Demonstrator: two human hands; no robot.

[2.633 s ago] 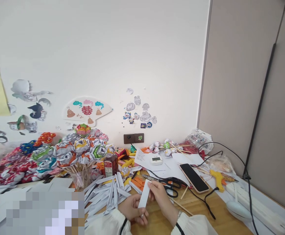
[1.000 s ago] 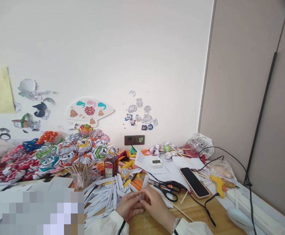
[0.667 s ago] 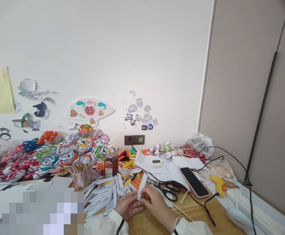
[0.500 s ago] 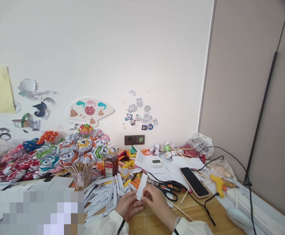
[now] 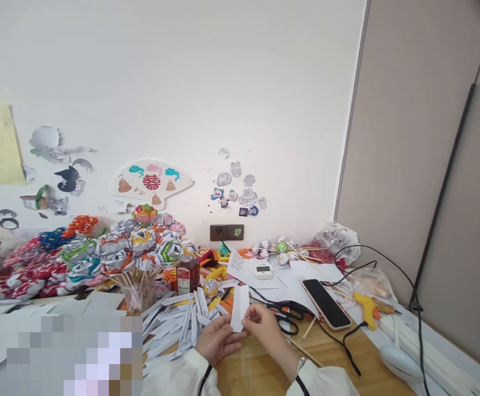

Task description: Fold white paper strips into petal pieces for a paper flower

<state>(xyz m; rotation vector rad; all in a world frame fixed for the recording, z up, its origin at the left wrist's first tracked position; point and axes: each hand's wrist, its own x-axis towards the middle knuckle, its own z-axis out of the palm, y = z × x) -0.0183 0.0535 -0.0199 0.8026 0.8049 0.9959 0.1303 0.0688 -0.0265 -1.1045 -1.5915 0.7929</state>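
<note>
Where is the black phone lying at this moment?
In the head view, the black phone lies on the desk to the right of the hands, between the scissors and the yellow glue gun.

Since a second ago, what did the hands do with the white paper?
A second ago both hands were bunched low over the paper. Now the white paper strip stands up straight, pinched at its bottom end by the left hand and right hand. The scissors, phone and glue gun stayed where they were on the table.
</note>
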